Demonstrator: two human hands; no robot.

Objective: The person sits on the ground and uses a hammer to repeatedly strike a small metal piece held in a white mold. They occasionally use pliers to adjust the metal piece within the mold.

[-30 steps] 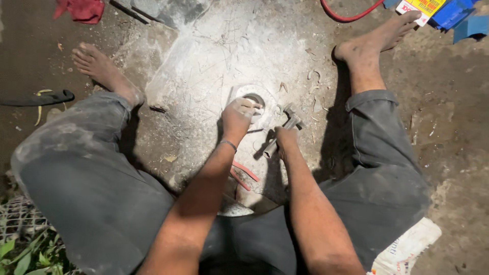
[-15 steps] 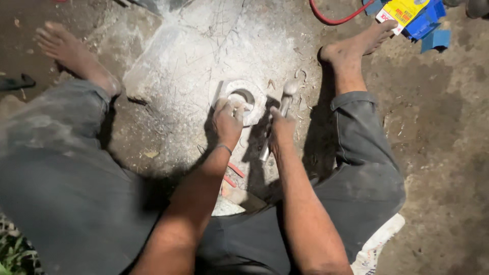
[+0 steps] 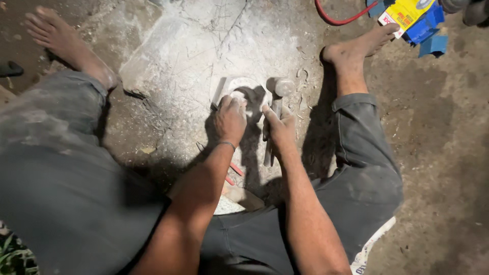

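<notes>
I sit on the ground with my legs spread around a flat pale stone slab. My left hand presses down on a small white carved stone piece with a round hole, its fingers curled over the near edge. My right hand is closed around the handle of a hammer, whose metal head rests just right of the carved piece. The handle runs down towards me, partly hidden under the hand.
White dust and stone chips cover the slab. My bare feet lie at the far left and far right. A red hose and blue and yellow packages lie at the top right. A printed sack sits under my forearms.
The view has shifted, so the slab and hands sit higher in frame. My right hand has lowered the hammer until its head rests beside the carved piece. My left hand stays on the piece.
</notes>
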